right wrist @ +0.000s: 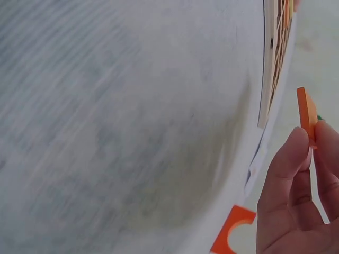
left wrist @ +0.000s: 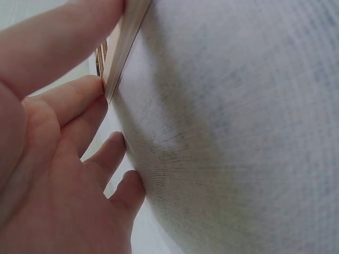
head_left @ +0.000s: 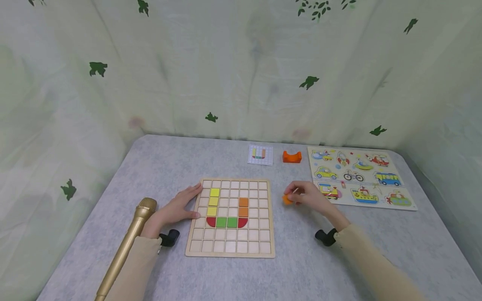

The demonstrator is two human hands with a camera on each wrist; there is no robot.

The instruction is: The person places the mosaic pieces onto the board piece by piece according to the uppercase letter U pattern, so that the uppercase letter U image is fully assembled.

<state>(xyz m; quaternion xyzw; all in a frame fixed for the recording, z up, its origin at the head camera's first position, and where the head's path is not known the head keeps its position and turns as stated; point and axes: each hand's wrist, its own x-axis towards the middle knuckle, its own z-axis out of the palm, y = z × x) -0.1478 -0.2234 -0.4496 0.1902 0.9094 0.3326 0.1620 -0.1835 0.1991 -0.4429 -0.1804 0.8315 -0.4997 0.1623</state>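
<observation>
My right hand (head_left: pixel 306 195) pinches an orange tile (right wrist: pixel 304 114) between thumb and fingertips, to the right of a wooden grid board (head_left: pixel 229 254). In the right wrist view the tile is thin and held up on its edge. On the board sit a column of three yellow tiles (head_left: pixel 213 201), two orange tiles (head_left: pixel 243 202) and two green tiles (head_left: pixel 226 222) with a red rounded tile (head_left: pixel 211 222) at each end of the green pair. With fingers extended, my left hand (head_left: pixel 178 207) rests at the board's left edge, thumb and fingertips touching its side.
A gold microphone (head_left: pixel 126 244) lies beside the left forearm. Behind the board are a printed pattern card (head_left: pixel 260 155) and an orange block with a curved notch (head_left: pixel 292 157). A vehicle puzzle board (head_left: pixel 346 200) lies at the back right, close to the right hand.
</observation>
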